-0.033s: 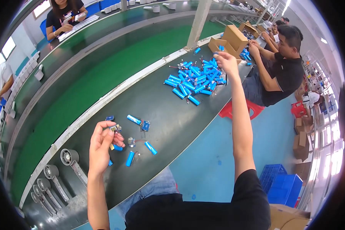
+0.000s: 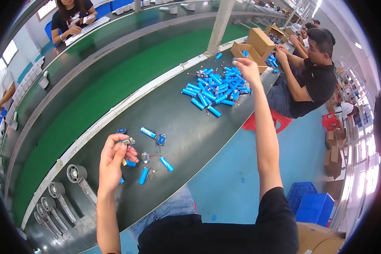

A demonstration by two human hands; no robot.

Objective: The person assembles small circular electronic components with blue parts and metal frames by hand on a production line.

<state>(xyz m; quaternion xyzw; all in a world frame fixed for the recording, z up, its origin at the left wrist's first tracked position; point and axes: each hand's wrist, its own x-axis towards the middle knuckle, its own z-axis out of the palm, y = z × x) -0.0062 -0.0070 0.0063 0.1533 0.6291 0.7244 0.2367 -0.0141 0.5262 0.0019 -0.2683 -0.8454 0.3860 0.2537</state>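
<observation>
My left hand [image 2: 111, 161] is closed, pinching a small circuit board [image 2: 128, 142] between thumb and fingers above the dark bench. Beside it lie several blue cylindrical batteries, among them one battery [image 2: 148, 132] wired to a blue board [image 2: 161, 139] and another battery [image 2: 166, 164] wired to a silvery board [image 2: 145, 157]. A loose battery [image 2: 144, 175] rests nearer me. At the far right my right hand [image 2: 249, 71] hovers at the edge of a big heap of blue batteries [image 2: 218, 86], fingertips pressed together. Whatever they pinch is too small to make out.
Several grey handheld fan bodies [image 2: 77, 173] line the bench at the left. A cardboard box [image 2: 259, 43] stands behind the heap, with a co-worker [image 2: 313, 72] seated beside it. A pale rail [image 2: 127, 99] separates the bench from a green conveyor belt [image 2: 114, 76].
My right hand has shifted slightly left over the battery heap's far edge. My left hand stays put with its circuit board.
</observation>
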